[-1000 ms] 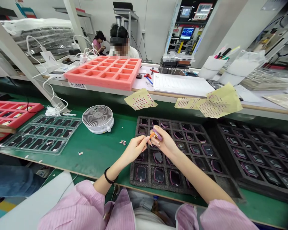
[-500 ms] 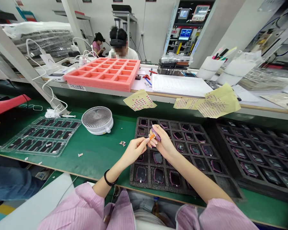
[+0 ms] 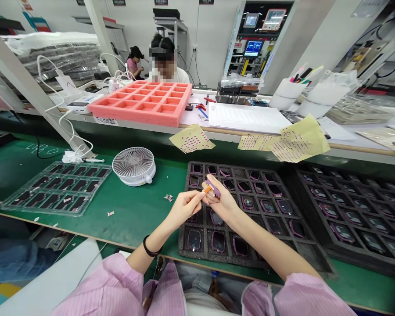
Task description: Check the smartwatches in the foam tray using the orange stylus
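Note:
Above the black foam tray [image 3: 230, 171], my right hand [image 3: 222, 199] is wrapped round a small purple watch case [image 3: 213, 187]. My left hand [image 3: 185, 207] pinches a small orange strip [image 3: 208, 189], whose far end meets the case. Both hands are close together, with fingertips nearly touching. Dark watch units with purple frames sit in the tray's compartments, such as one unit [image 3: 194, 240] at the near left. Fingers hide part of the case, and my right forearm covers several compartments.
A round fan [image 3: 134, 166] and a clear tray of black parts [image 3: 85, 193] are to the left. Another foam tray [image 3: 316, 219] lies right. A pink foam tray [image 3: 134, 115] rests on the raised shelf. A person [image 3: 164, 57] sits opposite.
The purple case has tilted slightly in my right hand, and my left hand has shifted a little. At the far left, the red object and another person's fingers have left the view.

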